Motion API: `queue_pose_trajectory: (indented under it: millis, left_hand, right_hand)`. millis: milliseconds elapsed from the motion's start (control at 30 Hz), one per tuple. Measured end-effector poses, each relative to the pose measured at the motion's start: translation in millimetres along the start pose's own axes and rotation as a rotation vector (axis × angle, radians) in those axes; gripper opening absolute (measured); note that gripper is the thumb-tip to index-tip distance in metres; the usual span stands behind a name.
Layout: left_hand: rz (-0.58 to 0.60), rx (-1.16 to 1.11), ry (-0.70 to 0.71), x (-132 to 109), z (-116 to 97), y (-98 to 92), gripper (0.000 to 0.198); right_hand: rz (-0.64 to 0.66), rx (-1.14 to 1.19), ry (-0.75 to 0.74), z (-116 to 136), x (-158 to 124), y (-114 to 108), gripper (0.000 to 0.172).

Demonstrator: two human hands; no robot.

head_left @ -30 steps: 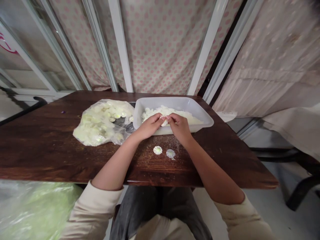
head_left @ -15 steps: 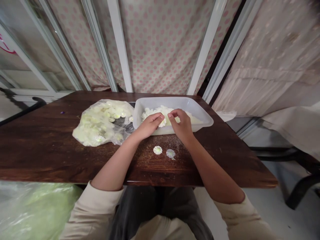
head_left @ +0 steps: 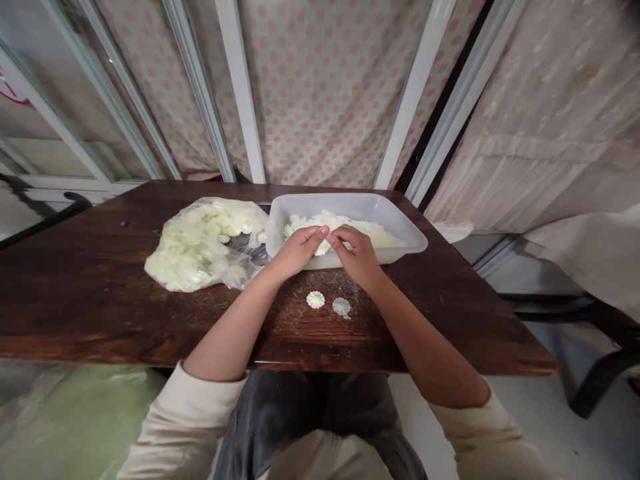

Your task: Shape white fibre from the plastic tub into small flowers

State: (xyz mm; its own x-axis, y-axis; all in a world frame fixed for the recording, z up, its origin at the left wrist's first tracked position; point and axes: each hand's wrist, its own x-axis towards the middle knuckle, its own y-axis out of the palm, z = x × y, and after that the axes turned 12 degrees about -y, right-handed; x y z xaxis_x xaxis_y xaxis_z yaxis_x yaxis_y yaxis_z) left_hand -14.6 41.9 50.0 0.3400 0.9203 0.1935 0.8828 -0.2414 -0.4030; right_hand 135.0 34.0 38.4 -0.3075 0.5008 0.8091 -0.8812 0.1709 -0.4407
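My left hand (head_left: 299,251) is closed, its thumb and fingers pinching a small white artificial flower (head_left: 322,249) with a scalloped edge. Against that same flower press the fingertips of my right hand (head_left: 358,256), thumb and forefinger together, so the flower is partly covered. Both hands are over the near rim of a translucent white plastic tub (head_left: 413,241). Inside the tub lies a heap of white petal-like pieces (head_left: 330,219). On the table just in front of the tub are two flat flower pieces, one with a yellow-green centre (head_left: 315,300) and one plainer, greyish white (head_left: 341,307).
A clear plastic bag (head_left: 183,257) of pale yellow-green flowers lies left of the tub. The dark wooden table (head_left: 100,307) ends close to my lap. A larger bag (head_left: 95,420) with greenish contents sits below at left. Behind stand white frames and a dotted curtain (head_left: 330,100).
My right hand has moved slightly left, and its fingertips now meet my left fingertips at the flower. The left hand has barely moved.
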Motion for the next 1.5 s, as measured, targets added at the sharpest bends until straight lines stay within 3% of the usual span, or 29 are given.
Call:
queue_pose_trajectory:
  millis: [200,333,467,800,1033,1267,1500]
  left_hand:
    - [-0.037,-0.021,-0.032,-1,-4,-0.1,0.042]
    - [-0.089,-0.052,-0.066,0,-2,0.5,0.032]
    - [-0.041,-0.064,-0.060,1,0,1.3,0.024]
    - [-0.193,-0.136,-0.015,4,3,1.1,0.024]
    - [-0.227,-0.179,-0.037,4,4,0.5,0.024]
    - [-0.212,-0.190,-0.040,2,1,0.3,0.028]
    - [-0.256,-0.220,-0.036,4,2,0.5,0.030]
  right_hand:
    - [-0.160,0.162,0.214,-7,1,-3,0.021]
    - [-0.191,0.229,0.328,-12,3,-6,0.024]
    - [-0.120,0.120,0.312,-8,4,-6,0.026]
    - [-0.031,0.063,0.270,-4,3,-5,0.029]
    - [-0.102,0.147,0.256,-2,5,-5,0.023]
    - [-0.049,0.259,0.285,-4,5,-5,0.030]
    - [-0.179,0.341,0.388,-9,3,-4,0.029]
